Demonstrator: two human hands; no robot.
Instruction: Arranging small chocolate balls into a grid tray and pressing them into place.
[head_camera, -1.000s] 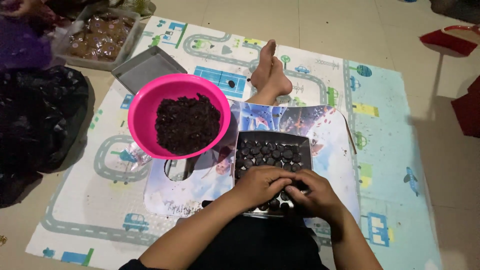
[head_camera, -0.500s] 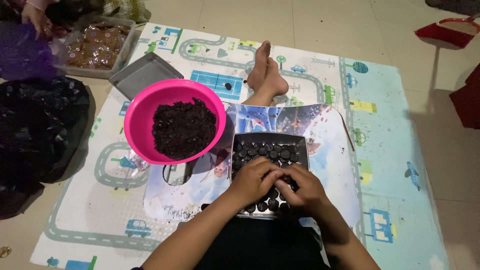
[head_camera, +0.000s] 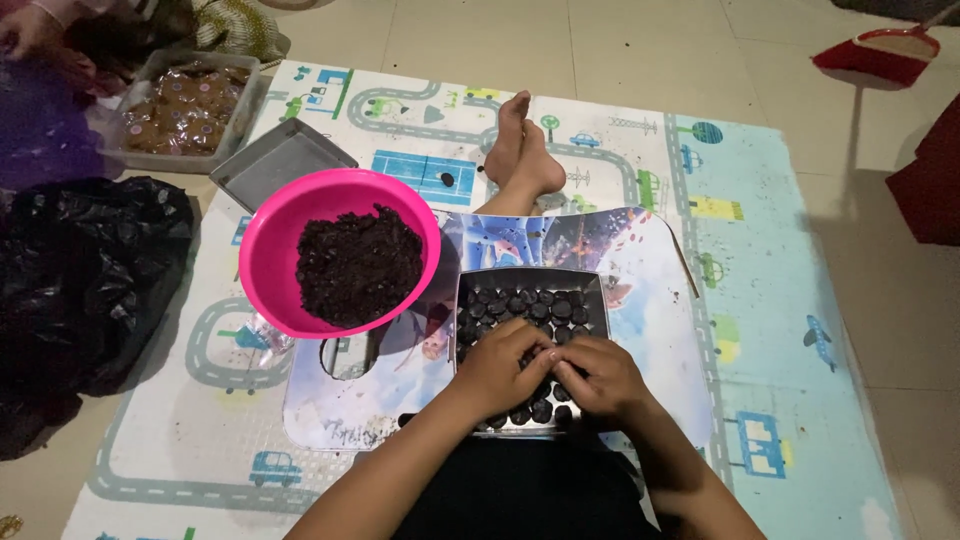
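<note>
A metal tray (head_camera: 598, 293) filled with several rows of small dark round balls (head_camera: 520, 303) lies on a picture-printed board (head_camera: 650, 280) in front of me. My left hand (head_camera: 497, 368) and my right hand (head_camera: 600, 377) rest together over the tray's near half, fingers curled and pinched together over the balls; what lies between the fingertips is hidden. A pink bowl (head_camera: 270, 250) holding dark crumbly mix (head_camera: 358, 265) stands to the left of the tray, close to my left forearm.
My bare feet (head_camera: 525, 155) stretch out beyond the board on a road-pattern play mat (head_camera: 780, 330). An empty grey tray (head_camera: 280, 160) and a container of brown pieces (head_camera: 185, 110) lie at far left. A black plastic bag (head_camera: 70, 290) sits left; a red dustpan (head_camera: 885, 55) top right.
Both hands stay together over the tray's near half, with only small finger shifts. The view has tilted slightly, so the scene sits a little lower in the picture.
</note>
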